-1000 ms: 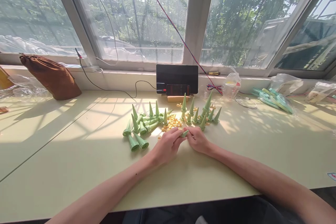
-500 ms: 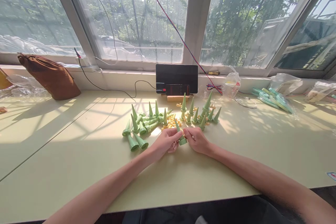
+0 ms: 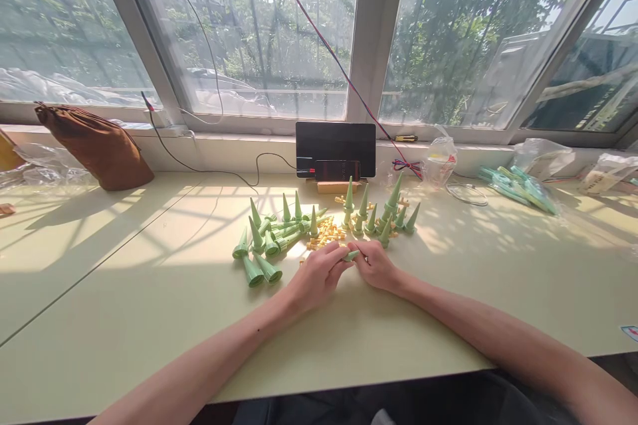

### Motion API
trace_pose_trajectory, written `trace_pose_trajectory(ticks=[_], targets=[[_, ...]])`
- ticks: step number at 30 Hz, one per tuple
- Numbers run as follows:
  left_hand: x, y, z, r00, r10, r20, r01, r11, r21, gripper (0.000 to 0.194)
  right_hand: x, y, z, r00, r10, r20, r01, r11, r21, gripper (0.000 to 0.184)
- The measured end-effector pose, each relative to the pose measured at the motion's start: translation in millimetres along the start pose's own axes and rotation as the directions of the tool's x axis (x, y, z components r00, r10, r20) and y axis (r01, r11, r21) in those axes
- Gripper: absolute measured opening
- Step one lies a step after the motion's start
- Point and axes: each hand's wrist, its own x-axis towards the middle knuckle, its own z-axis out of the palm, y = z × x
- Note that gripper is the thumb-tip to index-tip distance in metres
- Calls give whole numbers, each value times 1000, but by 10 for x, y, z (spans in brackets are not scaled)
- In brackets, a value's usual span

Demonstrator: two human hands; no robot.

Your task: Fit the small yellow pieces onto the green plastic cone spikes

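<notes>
My left hand point(image 3: 317, 275) is closed around a green plastic spike point(image 3: 351, 255), and only the spike's pointed end shows past the fingers. Close against it on the right, my right hand point(image 3: 375, 268) has its fingers pinched together; what they hold is hidden. Just beyond my hands lies a heap of small yellow plastic pieces point(image 3: 326, 231). Left of the heap are several loose green spikes point(image 3: 289, 232), some standing and some lying, with wide hollow ends. Several upright green spikes point(image 3: 371, 220) with yellow pieces at their bases stand to the right.
A black tablet point(image 3: 336, 139) and a phone point(image 3: 337, 170) lean on a stand at the back. A brown drawstring bag point(image 3: 104, 149) sits at the far left. Plastic bags with green pieces point(image 3: 518, 187) and a coiled white cable point(image 3: 467, 195) lie at the right.
Half a second ago my left hand held the spike tip up with its wide base showing. Now the hand has rolled over, the spike's tip pointing right. My right hand stays nearly in place.
</notes>
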Motion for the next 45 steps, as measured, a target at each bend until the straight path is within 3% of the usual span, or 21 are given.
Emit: trace_pose_trajectory(ticks=[3,6,9,11,13,15,18,20,22,25,28,31,34,36,40,45], targets=[[27,28,17,997,-74,-31,71,995,-69,27,3,8,1,1000,13,8,-13,1000,-11,36],[52,48,18,970,-241,-27,227,941,-250,35,2,17,6,1000,27,-6,-27,999,-25,39],[63,32,-3,886,-435,159,451,730,-514,42,-6,22,12,999,31,-10,-31,999,-24,41],[66,4,-21,837,-464,291,533,564,-631,46,-14,21,14,1000,24,-4,-24,999,-23,41],[69,-19,-38,819,-451,356,555,459,-694,49,-19,18,15,1000,15,3,-15,1000,-25,41],[74,-25,-49,815,-446,369,556,422,-716,51,-22,16,14,1000,9,6,-9,1000,-27,42],[80,0,-57,827,-451,335,544,491,-680,51,-21,17,15,1000,3,-1,-3,1000,-27,43],[79,20,-53,846,-456,275,522,605,-601,47,-18,19,15,1000,-1,-4,1,1000,-26,43],[72,30,-38,892,-426,153,442,750,-492,42,-12,19,14,1000,-6,-3,6,1000,-26,42],[52,24,-7,973,-227,-48,207,942,-264,36,-4,18,7,1000,-11,2,11,1000,-20,41],[35,8,18,996,-66,-66,59,993,-99,29,1,19,2,1000,-10,7,10,1000,-7,39],[35,7,29,996,-80,-50,75,992,-97,26,1,19,0,1000,-8,2,8,1000,-7,38],[49,32,25,981,-182,-62,167,967,-194,31,1,13,0,1000,4,-8,-4,1000,-12,38],[62,54,9,952,-306,-9,285,895,-344,36,-1,7,2,1000,7,-13,-8,1000,-9,39],[86,68,-36,854,-467,228,511,676,-530,41,-12,5,9,1000,7,-16,-7,1000,-12,39],[90,33,-36,836,-476,274,533,583,-614,44,-4,-13,6,999,41,-27,-41,999,9,40]])
